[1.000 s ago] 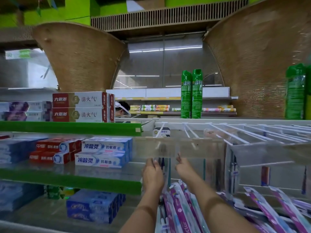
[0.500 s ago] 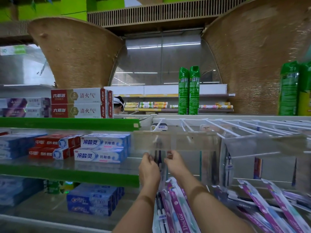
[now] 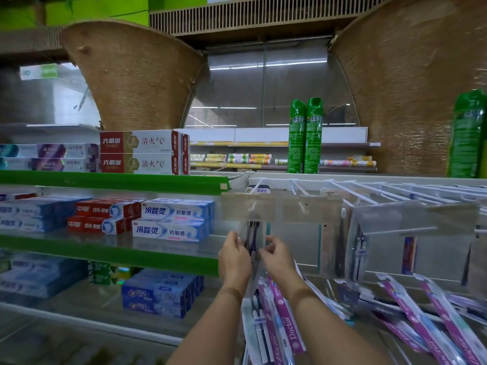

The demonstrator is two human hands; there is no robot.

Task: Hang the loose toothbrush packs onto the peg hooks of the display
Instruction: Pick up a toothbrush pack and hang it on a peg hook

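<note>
While the left hand and right hand pinch the toothbrush pack (hole hidden), it may miss the peg hook and drop.

The red-and-gold toothpaste boxes read 六必治 and 清火气. The blue-and-white boxes read 冷酸灵 抗敏感, and the red boxes read 中华. A purple toothbrush pack says Doctor. A hanging pack reads 牙博士.
</note>
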